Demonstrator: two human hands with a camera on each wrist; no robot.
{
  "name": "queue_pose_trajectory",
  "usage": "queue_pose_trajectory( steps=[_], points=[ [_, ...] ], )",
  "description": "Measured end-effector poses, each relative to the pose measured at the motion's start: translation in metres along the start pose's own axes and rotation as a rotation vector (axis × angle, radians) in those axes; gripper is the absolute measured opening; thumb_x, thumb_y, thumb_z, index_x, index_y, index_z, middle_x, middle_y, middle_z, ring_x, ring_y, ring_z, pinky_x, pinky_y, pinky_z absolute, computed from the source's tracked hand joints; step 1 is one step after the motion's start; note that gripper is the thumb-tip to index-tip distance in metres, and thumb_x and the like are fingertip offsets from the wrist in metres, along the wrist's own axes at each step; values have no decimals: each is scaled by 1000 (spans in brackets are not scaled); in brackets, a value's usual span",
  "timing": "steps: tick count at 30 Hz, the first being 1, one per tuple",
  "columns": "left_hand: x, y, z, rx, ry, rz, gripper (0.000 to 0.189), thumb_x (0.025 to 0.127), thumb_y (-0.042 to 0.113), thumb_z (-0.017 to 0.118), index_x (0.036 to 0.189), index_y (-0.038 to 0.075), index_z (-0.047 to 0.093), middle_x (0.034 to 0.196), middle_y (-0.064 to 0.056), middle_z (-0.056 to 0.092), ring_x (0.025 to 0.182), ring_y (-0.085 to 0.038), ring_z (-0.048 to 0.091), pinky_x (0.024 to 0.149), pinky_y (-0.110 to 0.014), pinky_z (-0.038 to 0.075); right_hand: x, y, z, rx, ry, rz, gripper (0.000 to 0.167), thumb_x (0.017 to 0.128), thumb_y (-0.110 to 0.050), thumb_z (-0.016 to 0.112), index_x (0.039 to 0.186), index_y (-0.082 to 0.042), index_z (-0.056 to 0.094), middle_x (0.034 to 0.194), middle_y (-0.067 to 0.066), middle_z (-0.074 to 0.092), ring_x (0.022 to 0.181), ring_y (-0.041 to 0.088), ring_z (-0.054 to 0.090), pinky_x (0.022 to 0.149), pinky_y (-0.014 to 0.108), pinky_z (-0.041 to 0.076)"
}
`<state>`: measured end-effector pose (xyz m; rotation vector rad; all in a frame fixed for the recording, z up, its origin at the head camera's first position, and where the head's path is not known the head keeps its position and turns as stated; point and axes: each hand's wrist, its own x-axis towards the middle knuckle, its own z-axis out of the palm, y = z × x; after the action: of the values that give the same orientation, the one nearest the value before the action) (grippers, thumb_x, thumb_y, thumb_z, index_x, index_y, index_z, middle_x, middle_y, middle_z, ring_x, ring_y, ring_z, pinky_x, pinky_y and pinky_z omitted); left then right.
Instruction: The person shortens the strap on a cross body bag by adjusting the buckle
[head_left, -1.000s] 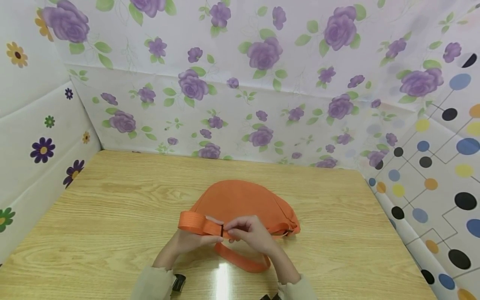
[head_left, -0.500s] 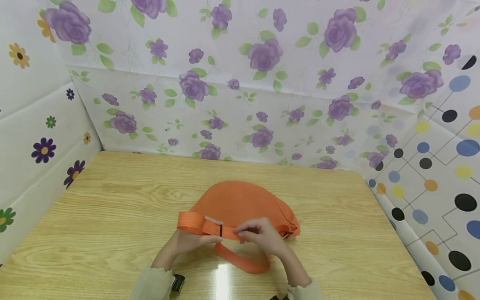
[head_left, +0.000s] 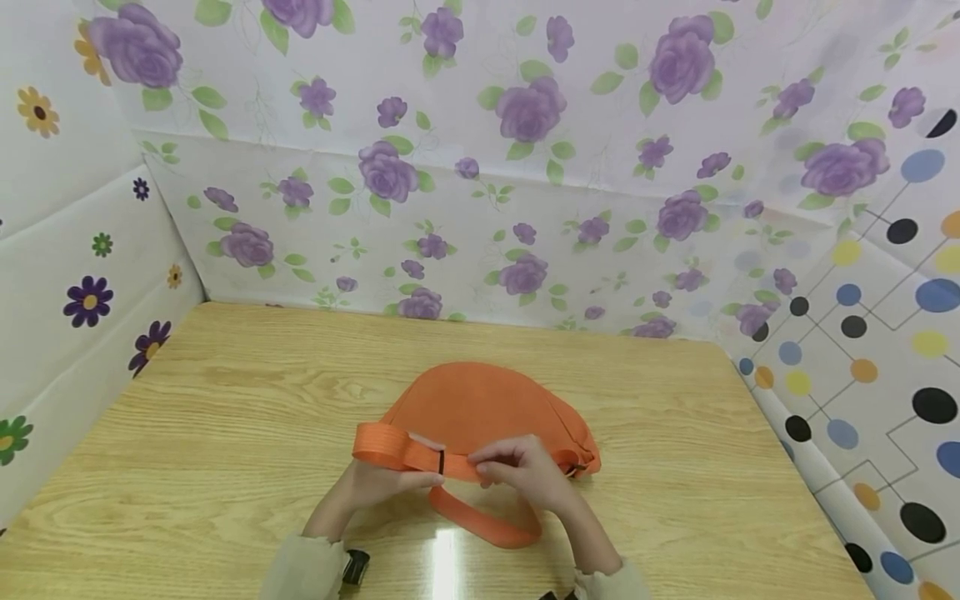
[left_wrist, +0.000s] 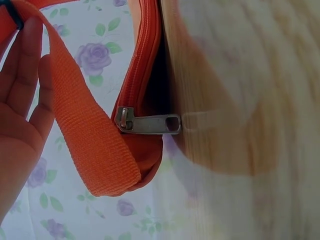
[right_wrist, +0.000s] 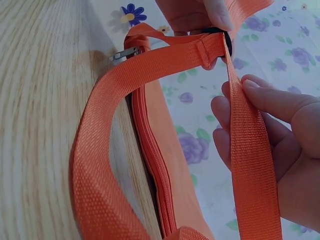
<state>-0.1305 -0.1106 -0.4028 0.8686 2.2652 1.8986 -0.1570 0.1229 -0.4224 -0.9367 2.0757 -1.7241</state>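
An orange waist bag (head_left: 480, 404) lies on the table, its curved side away from me. My left hand (head_left: 375, 483) holds its orange webbing strap (head_left: 382, 444) at a black strap slider (head_left: 442, 462), thumb in front and fingers behind. To the right of the slider, my right hand (head_left: 528, 473) pinches the strap between thumb and fingers, as the right wrist view also shows. A strap loop (head_left: 487, 525) hangs below the hands, toward me. In the left wrist view a metal zipper pull (left_wrist: 150, 124) sits at the end of the bag's zipper (left_wrist: 136, 70).
The bag lies on a wood-grain table (head_left: 262, 400). A flowered sheet (head_left: 465, 217) rises behind it, with patterned side walls left and right. Small black pieces (head_left: 356, 568) show beside both sleeves.
My right hand has slid right along the strap, away from the slider, and then stayed there. The left hand and the bag have barely moved.
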Motion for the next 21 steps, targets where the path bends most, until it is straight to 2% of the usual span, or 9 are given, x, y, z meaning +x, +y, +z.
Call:
queue_pose_trajectory(
  steps=[4,12,16,21],
  points=[
    [0,-1,-1,-12,-14,52,28,73,-6,69,98,-12,60,89,-23,62,75,-15,61,64,-31,51,2,-1,2,3,13,12,17,85,0,57,98,9,65,84,20,64,67,20,61,62,50,48],
    [0,-2,-2,23,1,67,27,73,-6,69,96,-14,60,90,-23,62,76,-14,61,64,-30,51,5,-2,4,-3,23,-5,15,84,8,56,95,15,63,82,26,63,65,32,60,60,38,51],
    [0,-2,-1,32,-4,56,28,73,-5,69,97,-14,60,91,-22,63,75,-13,61,64,-30,51,6,-2,5,-6,29,-9,17,84,3,57,96,13,64,82,23,64,65,29,61,59,37,51],
    [1,-5,0,9,-19,101,25,73,-6,69,96,-13,60,86,-21,63,72,-11,60,63,-29,50,8,-4,8,10,28,-22,17,85,2,57,97,13,63,82,23,64,65,27,62,59,39,51]
  ],
)
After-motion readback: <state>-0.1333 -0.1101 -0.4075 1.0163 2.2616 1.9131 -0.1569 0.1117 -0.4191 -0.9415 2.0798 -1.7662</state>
